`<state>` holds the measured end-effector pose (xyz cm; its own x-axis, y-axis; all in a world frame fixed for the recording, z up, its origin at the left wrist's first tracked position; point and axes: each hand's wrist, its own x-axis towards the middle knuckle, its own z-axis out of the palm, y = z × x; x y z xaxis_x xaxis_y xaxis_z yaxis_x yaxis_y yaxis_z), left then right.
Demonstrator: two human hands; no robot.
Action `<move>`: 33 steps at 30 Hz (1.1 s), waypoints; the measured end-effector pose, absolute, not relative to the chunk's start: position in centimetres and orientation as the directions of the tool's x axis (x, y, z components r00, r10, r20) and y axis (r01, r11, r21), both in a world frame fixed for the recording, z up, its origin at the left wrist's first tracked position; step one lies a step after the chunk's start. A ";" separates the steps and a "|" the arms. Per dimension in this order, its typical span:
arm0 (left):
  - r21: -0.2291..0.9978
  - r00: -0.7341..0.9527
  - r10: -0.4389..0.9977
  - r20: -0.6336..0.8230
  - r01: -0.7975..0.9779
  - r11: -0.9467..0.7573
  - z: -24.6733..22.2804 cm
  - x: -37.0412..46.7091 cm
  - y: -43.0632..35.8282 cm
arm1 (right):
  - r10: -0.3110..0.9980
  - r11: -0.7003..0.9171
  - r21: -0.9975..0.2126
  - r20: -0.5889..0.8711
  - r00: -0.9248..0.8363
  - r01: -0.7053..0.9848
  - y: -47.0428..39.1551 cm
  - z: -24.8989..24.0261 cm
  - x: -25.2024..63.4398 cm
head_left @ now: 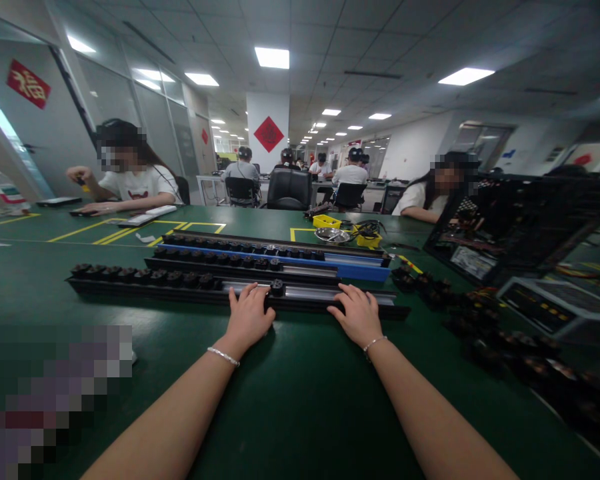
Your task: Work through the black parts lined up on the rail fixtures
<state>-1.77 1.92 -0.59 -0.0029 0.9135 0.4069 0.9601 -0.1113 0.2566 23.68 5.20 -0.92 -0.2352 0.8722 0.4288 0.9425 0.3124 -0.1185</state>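
A long black rail (305, 303) lies across the green table in front of me. A row of round black socket-like modules (145, 275) fills its left part, and a single black module (277, 287) sits farther right in its channel. My left hand (250, 312) rests over the rail's near edge, fingers apart, just left of that single module; whether it touches the module I cannot tell. My right hand (359, 313) lies over the right part of the rail with its fingers spread. Neither hand visibly grips anything.
Behind are another black rail (310, 272) and a blue rail (365, 272) with modules. Loose black modules (480, 320) pile at the right, near a power-supply box (555, 308) and an open computer case (475, 260). A metal dish (333, 235) stands farther back. Two people sit across the table.
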 end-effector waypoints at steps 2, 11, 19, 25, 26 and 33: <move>0.256 0.004 0.914 0.406 0.959 -0.118 -0.6 -1.7 1.9 | 0.874 0.309 -0.124 0.427 -0.231 0.943 5.2 -0.9 23.6; 0.271 0.005 0.919 0.394 0.955 -0.121 -0.6 -1.7 1.9 | 0.887 0.298 -0.153 0.410 -0.214 0.942 5.0 -0.6 23.4; 0.273 0.039 0.924 0.379 0.950 -0.152 -0.5 -1.7 1.8 | 0.862 0.407 -0.154 0.392 -0.323 0.900 4.1 -0.4 21.3; 0.262 0.057 0.931 0.361 0.952 -0.160 -0.3 -1.4 1.6 | 0.852 0.466 -0.137 0.336 -0.401 0.874 3.2 0.1 20.1; 0.261 0.056 0.932 0.357 0.952 -0.157 -0.3 -1.4 1.6 | 0.853 0.466 -0.133 0.331 -0.404 0.875 3.1 0.2 19.9; 0.246 0.055 0.926 0.374 0.957 -0.156 -0.5 -1.4 1.7 | 0.845 0.504 -0.129 0.280 -0.457 0.854 3.1 1.0 17.4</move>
<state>-1.40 1.67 -0.53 0.0555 0.9259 0.3736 0.9567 -0.1564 0.2456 17.41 3.08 0.99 -0.4566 0.8446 0.2796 0.8539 0.5042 -0.1289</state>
